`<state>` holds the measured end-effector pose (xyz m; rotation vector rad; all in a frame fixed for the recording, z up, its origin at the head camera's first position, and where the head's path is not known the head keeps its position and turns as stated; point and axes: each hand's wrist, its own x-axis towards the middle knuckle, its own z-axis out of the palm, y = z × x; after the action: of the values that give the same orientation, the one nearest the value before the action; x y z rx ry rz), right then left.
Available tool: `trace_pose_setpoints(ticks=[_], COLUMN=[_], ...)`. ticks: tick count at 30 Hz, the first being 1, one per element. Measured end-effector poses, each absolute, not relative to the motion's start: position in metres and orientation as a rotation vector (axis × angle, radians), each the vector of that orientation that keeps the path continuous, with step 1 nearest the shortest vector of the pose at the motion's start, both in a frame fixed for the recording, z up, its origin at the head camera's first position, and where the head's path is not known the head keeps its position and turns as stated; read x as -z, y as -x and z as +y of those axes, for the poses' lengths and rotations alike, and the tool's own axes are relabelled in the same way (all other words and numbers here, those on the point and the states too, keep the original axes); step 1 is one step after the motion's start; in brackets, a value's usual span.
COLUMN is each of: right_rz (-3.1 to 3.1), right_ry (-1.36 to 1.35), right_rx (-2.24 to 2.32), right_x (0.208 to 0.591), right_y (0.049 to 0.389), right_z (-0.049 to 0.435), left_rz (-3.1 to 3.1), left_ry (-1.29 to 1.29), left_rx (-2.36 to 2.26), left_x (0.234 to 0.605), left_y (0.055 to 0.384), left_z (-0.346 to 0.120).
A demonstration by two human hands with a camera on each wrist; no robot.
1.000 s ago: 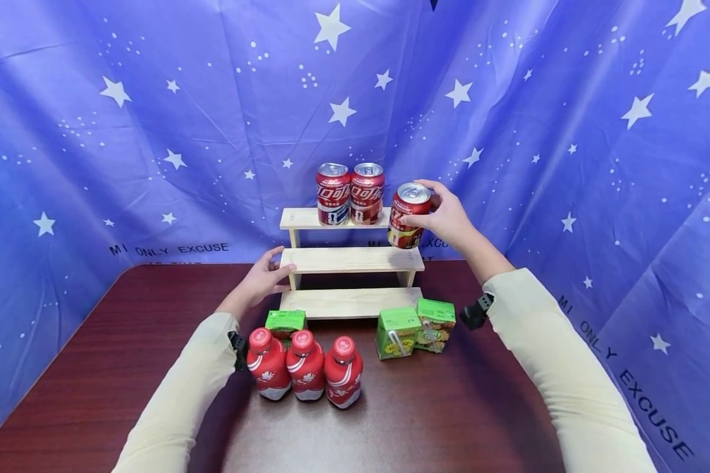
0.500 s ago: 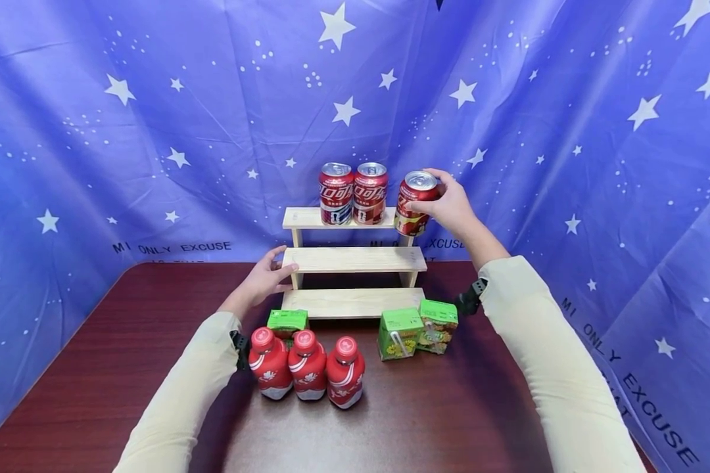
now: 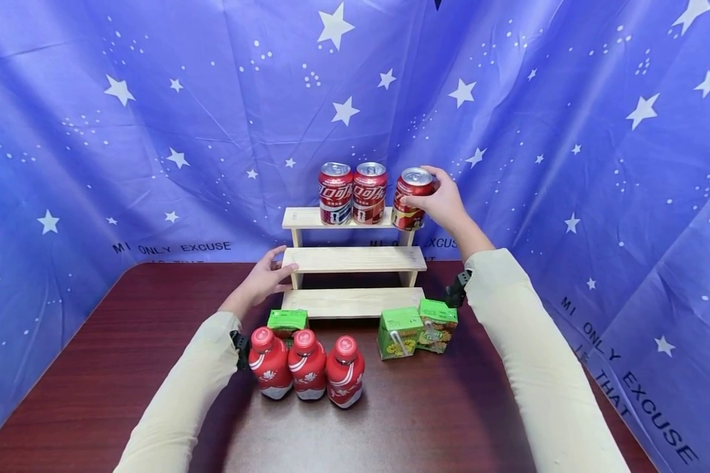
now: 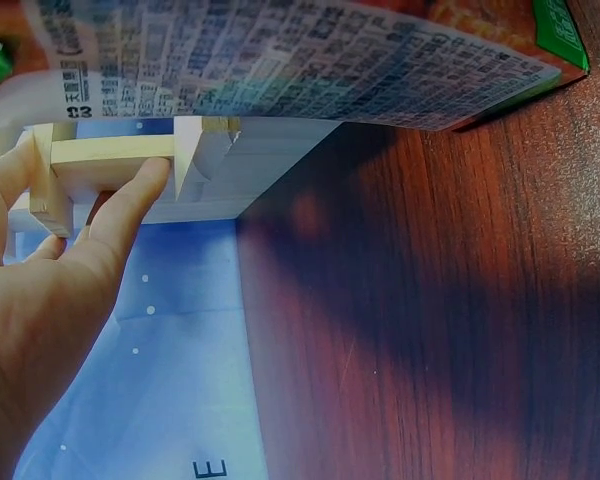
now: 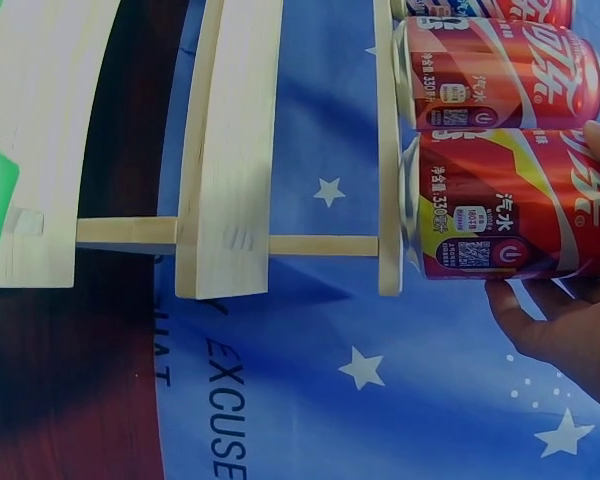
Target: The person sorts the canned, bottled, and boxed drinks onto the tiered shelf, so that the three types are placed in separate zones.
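My right hand grips a red soda can at the right end of the top step of a three-tier wooden stand. In the right wrist view this can's base is right at the top board, and its side is close to the neighbouring can. Two more red soda cans, a left one and a middle one, stand upright on that step. My left hand holds the stand's left end, thumb over the middle step; in the left wrist view its fingers straddle the wooden side.
Three red bottles stand in a row on the dark wood table. One green juice box is behind them. Two more green boxes stand before the stand's right end. A starry blue curtain hangs behind.
My right hand has raised the soda can from lower right of the top step and brought it back and left onto that step's right end. My left hand keeps its hold on the stand.
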<state>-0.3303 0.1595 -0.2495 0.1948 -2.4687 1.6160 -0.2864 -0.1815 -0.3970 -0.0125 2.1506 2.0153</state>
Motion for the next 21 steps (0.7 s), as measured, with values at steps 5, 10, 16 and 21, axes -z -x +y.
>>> trace_pose_setpoints(ticks=[5,10,16,21], right_rz=[-2.412,-2.351,-2.325,-2.321], right_ry=[-0.144,-0.134,-0.132,-0.118], right_rx=[-1.680,-1.769,-1.812,-1.800], right_x=[0.253,0.256,0.257,0.258], right_y=[0.337,0.342,0.346,0.348], right_z=[0.155,0.150,0.146,0.146], left_rz=[2.152,2.155,2.145,2.149], left_ry=[0.013,0.014,0.010,0.007], left_rx=[-2.015,-2.008,-2.019,-2.010], left_x=[0.397,0.396,0.397,0.398], left_y=[0.288,0.287,0.289,0.289], left_z=[-0.181,-0.180,-0.182,-0.183])
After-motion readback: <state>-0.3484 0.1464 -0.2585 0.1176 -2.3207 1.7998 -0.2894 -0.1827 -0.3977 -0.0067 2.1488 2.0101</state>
